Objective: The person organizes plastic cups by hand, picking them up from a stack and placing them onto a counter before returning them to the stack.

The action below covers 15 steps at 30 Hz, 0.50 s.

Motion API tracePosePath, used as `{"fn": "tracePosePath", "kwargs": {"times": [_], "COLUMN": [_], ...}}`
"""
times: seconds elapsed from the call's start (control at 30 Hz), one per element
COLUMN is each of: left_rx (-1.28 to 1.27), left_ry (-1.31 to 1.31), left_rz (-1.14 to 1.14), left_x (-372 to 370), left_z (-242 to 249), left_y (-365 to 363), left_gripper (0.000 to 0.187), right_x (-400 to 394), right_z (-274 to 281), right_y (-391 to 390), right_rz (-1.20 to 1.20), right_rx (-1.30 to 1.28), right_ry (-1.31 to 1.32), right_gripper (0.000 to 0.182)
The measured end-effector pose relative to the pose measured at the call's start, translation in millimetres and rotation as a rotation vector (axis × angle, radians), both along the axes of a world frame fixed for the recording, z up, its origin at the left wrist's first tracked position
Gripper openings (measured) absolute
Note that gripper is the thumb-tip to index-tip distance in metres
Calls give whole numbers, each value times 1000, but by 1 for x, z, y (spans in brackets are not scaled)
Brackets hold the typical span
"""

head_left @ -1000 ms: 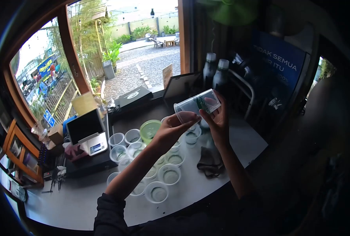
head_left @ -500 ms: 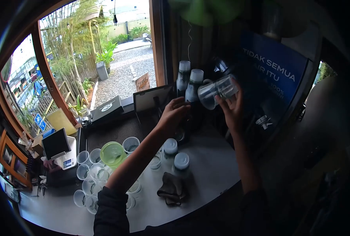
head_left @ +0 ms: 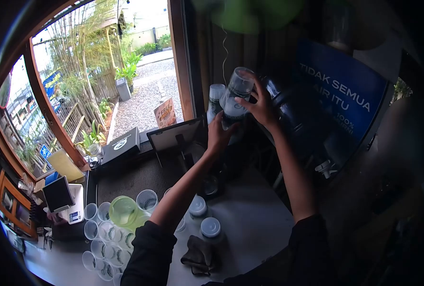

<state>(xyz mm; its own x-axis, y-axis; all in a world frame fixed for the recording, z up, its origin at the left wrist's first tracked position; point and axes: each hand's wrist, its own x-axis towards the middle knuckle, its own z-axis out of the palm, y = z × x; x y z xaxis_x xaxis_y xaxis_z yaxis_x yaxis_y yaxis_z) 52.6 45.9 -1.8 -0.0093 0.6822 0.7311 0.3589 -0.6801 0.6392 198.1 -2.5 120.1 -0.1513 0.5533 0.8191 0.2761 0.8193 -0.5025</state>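
Observation:
A clear plastic cup is upside down over the top of a stack of plastic cups. My right hand grips that cup from the right, its fingers curved around the side. Lower down, my left hand is closed around the stack, with part of its fingers hidden behind it. Just behind to the left stands a second stack of cups.
Many clear cups and a green container stand on the counter at left. Two lidded jars and a dark cloth lie nearer. A tablet stand and a black mat are by the window.
My right hand has brought the cup left and upright over the stack. My left hand has moved up to the stack and closed on it. The view has shifted slightly.

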Motion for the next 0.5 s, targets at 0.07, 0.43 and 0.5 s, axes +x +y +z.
{"fn": "tracePosePath", "kwargs": {"times": [0.07, 0.43, 0.5], "left_rx": [-68, -90, -147], "left_ry": [-26, -90, -82], "left_rz": [-135, -229, -222], "left_x": [-6, -24, -27], "left_z": [10, -2, -4], "left_y": [-12, -12, -8], "left_gripper": [63, 109, 108], "right_x": [0, 8, 6], "right_z": [0, -37, -45], "right_y": [3, 24, 21], "right_rz": [-35, 11, -12], "right_rx": [-31, -68, -84], "right_ry": [-135, -193, -228], "right_gripper": [68, 68, 68]}}
